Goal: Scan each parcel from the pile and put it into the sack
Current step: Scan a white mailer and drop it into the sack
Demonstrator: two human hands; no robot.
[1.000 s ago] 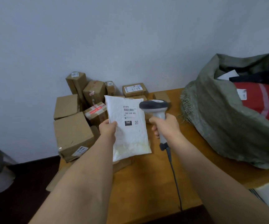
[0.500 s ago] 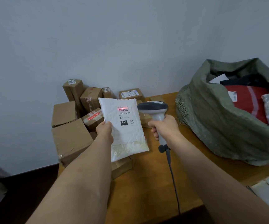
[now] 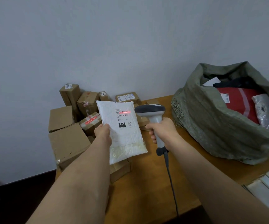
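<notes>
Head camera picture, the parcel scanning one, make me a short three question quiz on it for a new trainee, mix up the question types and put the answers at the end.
1. True or false: the scanner's red line falls on the barcode of the white parcel.
2. Which hand grips the scanner? A. left hand B. right hand C. neither
3. Fill in: the green sack lies on the wooden ______, its mouth open.

Key
1. True: the line crosses the barcode near the top of the label.
2. B: the left hand holds the parcel by its edge.
3. Table. A red parcel and a grey bag already show inside the sack.
</notes>
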